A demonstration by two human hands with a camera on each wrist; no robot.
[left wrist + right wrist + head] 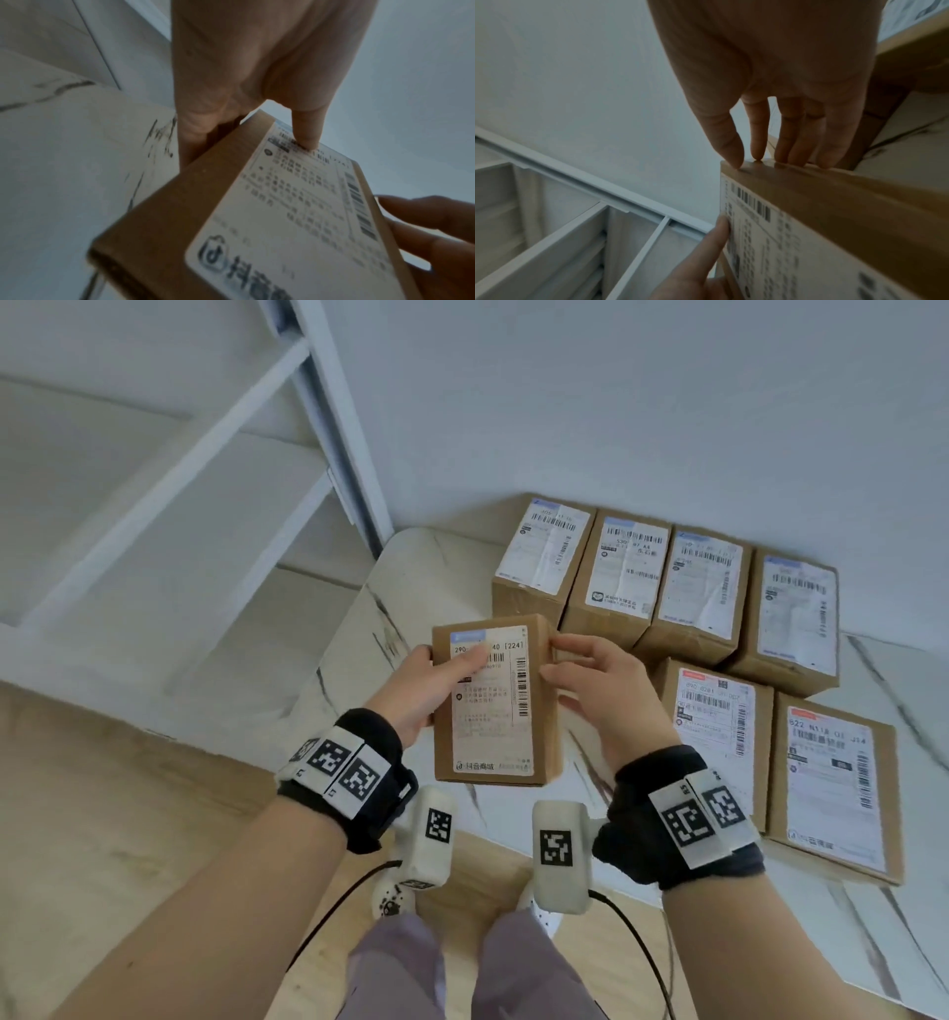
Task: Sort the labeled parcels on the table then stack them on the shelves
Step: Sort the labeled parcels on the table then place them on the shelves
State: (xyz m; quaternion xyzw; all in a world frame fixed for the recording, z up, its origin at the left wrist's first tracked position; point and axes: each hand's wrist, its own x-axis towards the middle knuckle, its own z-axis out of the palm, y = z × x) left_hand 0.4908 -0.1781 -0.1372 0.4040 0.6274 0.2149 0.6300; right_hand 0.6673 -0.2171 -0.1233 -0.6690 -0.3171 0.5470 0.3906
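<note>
A brown cardboard parcel [493,726] with a white shipping label is held up above the table's left end. My left hand [434,683] grips its left edge, thumb pressed on the label [306,140] and fingers behind it. My right hand [590,680] rests straight fingertips [790,154] against the parcel's right side near the top corner. Several more labelled parcels lie flat on the table: a back row [624,577] against the wall and two [714,726] nearer me on the right.
The white marble-patterned table [411,588] stands in the corner by a plain wall. White shelves [169,469] stand on its left, and their boards show in the right wrist view [564,243]. Wooden floor lies below me.
</note>
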